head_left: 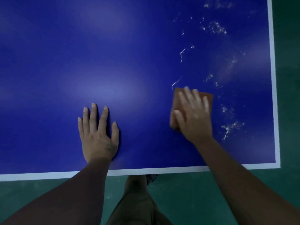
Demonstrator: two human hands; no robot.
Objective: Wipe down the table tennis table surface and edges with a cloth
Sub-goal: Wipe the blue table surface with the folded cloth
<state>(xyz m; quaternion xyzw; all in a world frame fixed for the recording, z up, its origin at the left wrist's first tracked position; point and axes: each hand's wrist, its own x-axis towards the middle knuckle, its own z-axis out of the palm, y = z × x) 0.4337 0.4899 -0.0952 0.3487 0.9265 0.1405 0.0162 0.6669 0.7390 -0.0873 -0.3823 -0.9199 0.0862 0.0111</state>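
A person's right hand (193, 114) presses a brown cloth (209, 96) flat under spread fingers (189, 93) on the blue surface (113, 54); white residue (230, 125) lies just to its right, toward the white edge line (274, 95). The left hand (99, 133) rests open, farther away.

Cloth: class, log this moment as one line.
right hand presses cloth on table | left hand flat on table | white specks right of cloth

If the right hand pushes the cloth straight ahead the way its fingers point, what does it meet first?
The right hand, flat on the brown cloth, points away from the near edge, slightly left. First in line is the thin white streak just past the cloth's far corner. Beyond it the blue table looks free.
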